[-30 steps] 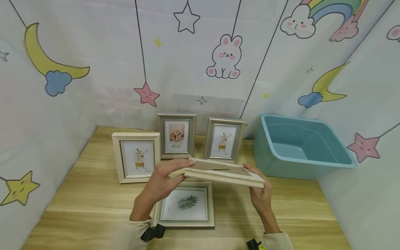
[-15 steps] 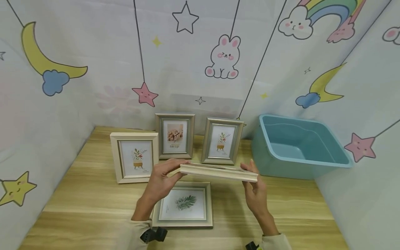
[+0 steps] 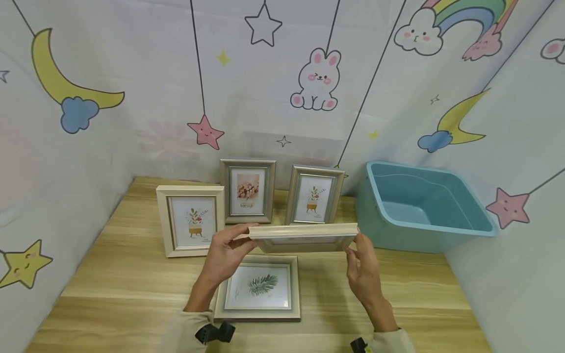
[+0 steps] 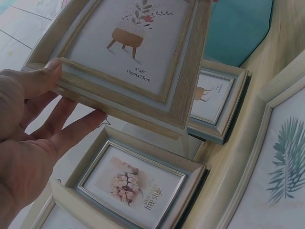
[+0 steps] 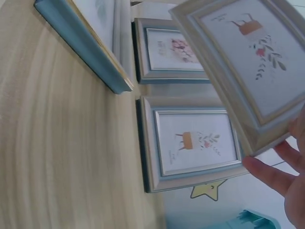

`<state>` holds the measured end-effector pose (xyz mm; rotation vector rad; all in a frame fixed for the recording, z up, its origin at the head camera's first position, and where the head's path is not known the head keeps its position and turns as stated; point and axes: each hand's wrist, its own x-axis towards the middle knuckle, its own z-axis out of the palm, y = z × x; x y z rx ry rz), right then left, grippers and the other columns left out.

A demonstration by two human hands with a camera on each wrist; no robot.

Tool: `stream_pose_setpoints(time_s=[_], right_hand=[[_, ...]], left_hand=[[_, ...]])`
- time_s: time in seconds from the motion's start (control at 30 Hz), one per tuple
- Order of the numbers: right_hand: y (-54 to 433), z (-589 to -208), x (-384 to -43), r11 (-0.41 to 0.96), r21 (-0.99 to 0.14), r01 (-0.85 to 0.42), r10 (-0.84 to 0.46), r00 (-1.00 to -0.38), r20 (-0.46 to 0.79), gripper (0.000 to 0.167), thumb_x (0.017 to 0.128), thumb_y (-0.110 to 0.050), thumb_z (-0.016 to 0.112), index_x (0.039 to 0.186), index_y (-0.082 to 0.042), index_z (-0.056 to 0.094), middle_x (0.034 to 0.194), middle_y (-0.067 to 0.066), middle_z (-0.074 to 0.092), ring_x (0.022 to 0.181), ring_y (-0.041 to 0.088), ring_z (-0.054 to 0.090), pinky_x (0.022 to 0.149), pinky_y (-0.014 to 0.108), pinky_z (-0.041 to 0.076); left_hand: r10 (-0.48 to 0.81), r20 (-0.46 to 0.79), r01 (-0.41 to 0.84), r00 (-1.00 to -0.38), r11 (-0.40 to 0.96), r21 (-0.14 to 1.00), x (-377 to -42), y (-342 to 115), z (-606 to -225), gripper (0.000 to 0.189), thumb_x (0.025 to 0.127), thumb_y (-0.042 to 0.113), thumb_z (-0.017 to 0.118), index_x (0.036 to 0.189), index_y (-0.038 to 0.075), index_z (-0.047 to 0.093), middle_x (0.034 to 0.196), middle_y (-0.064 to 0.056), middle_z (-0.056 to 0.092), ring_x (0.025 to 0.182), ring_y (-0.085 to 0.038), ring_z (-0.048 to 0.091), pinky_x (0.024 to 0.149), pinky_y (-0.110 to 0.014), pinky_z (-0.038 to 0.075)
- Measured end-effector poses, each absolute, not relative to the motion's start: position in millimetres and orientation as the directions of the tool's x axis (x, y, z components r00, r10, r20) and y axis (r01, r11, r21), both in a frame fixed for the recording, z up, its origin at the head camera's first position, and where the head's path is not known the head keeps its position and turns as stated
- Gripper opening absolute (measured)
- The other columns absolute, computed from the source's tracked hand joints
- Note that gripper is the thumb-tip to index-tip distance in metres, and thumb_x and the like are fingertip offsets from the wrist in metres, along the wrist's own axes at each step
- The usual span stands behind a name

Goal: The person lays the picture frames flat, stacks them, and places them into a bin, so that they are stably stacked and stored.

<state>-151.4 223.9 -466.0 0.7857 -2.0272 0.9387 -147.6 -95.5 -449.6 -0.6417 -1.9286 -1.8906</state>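
Note:
My left hand point(image 3: 222, 256) and right hand point(image 3: 364, 269) hold a cream picture frame point(image 3: 304, 231) by its two ends, raised over the table. In the head view its long edge faces me, and a strip of the glazed front shows below. The left wrist view shows the thumb on the front of the frame point(image 4: 157, 110) and fingers under its edge; the picture is a potted plant marked 4"x6". In the right wrist view, fingertips are at a corner of the frame point(image 5: 259, 136). Beneath it, a frame with a green leaf print point(image 3: 263, 287) lies on the table, partly overlapped by my left hand.
Behind stand a cream frame point(image 3: 194, 223) on the left, a grey-gold frame with a flower print point(image 3: 248, 192) and another with a potted plant point(image 3: 313, 196). A blue plastic tub point(image 3: 410, 225) is at the back right of the wooden table point(image 3: 419, 294), against a patterned curtain.
The held frame has tipped over from showing its back with the stand to showing its front edge and part of its glass. It has shifted slightly left, and my right-hand fingers have changed position.

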Motion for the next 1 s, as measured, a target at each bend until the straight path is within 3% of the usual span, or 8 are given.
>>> stream_pose_setpoints(time_s=[0.13, 0.3, 0.43, 0.53, 0.67, 0.83, 1.0], right_hand=[[226, -462, -150, 0.521, -0.362, -0.773, -0.270, -0.552, 0.789, 0.092, 0.070, 0.036, 0.061, 0.152, 0.006, 0.030, 0.123, 0.028, 0.055, 0.127, 0.002, 0.049, 0.075, 0.020, 0.059], [227, -463, -143, 0.521, -0.428, -0.739, -0.281, -0.621, 0.731, 0.097, 0.069, 0.036, 0.064, 0.154, 0.007, 0.025, 0.125, 0.028, 0.055, 0.122, 0.001, 0.051, 0.073, 0.019, 0.059], [224, -467, -137, 0.447, -0.567, -0.692, -0.250, -0.705, 0.664, 0.096, 0.072, 0.032, 0.065, 0.154, 0.005, 0.024, 0.125, 0.032, 0.055, 0.115, -0.001, 0.055, 0.067, 0.023, 0.061], [220, -469, -133, 0.315, -0.724, -0.614, -0.246, -0.789, 0.562, 0.095, 0.077, 0.030, 0.062, 0.157, 0.001, 0.020, 0.124, 0.035, 0.052, 0.110, -0.001, 0.058, 0.062, 0.030, 0.062], [217, -469, -129, 0.181, -0.865, -0.468, -0.277, -0.868, 0.412, 0.094, 0.083, 0.026, 0.058, 0.160, -0.004, 0.013, 0.122, 0.037, 0.047, 0.103, 0.002, 0.061, 0.059, 0.035, 0.062], [216, -467, -127, 0.148, -0.925, -0.349, -0.316, -0.903, 0.290, 0.092, 0.087, 0.020, 0.058, 0.160, -0.005, 0.008, 0.124, 0.038, 0.044, 0.103, 0.004, 0.062, 0.061, 0.039, 0.062], [215, -464, -126, 0.159, -0.945, -0.286, -0.313, -0.922, 0.226, 0.090, 0.088, 0.019, 0.058, 0.160, -0.005, 0.010, 0.124, 0.036, 0.045, 0.100, 0.005, 0.062, 0.060, 0.042, 0.062]], left_hand=[[0.025, 0.521, 0.522, -0.853, -0.004, 0.853, -147, -95, -450, 0.035, 0.078, -0.022, 0.068, 0.113, -0.018, 0.065, 0.109, 0.019, 0.066, 0.099, 0.003, 0.060, 0.081, -0.018, 0.058], [-0.051, 0.449, 0.449, -0.892, 0.022, 0.893, -147, -92, -446, 0.038, 0.080, -0.021, 0.068, 0.117, -0.018, 0.063, 0.106, -0.001, 0.066, 0.100, 0.003, 0.059, 0.083, -0.017, 0.057], [-0.105, 0.417, 0.419, -0.903, 0.004, 0.908, -150, -88, -442, 0.039, 0.081, -0.018, 0.069, 0.120, -0.016, 0.062, 0.104, 0.005, 0.066, 0.096, 0.003, 0.060, 0.081, -0.016, 0.056], [-0.164, 0.438, 0.454, -0.884, -0.074, 0.888, -154, -84, -441, 0.040, 0.082, -0.017, 0.068, 0.121, -0.016, 0.061, 0.101, 0.014, 0.068, 0.092, -0.001, 0.062, 0.077, -0.015, 0.057], [-0.281, 0.455, 0.520, -0.845, -0.232, 0.822, -157, -75, -444, 0.032, 0.084, -0.015, 0.068, 0.116, -0.010, 0.068, 0.098, 0.011, 0.073, 0.089, -0.005, 0.064, 0.074, -0.014, 0.056], [-0.396, 0.323, 0.482, -0.860, -0.419, 0.769, -155, -67, -447, 0.021, 0.085, -0.002, 0.075, 0.103, 0.009, 0.079, 0.095, 0.005, 0.076, 0.087, -0.006, 0.067, 0.076, -0.017, 0.057], [-0.357, 0.208, 0.378, -0.911, -0.513, 0.771, -151, -70, -449, 0.024, 0.088, -0.006, 0.070, 0.102, 0.012, 0.078, 0.097, 0.005, 0.075, 0.089, -0.006, 0.068, 0.080, -0.017, 0.057]])
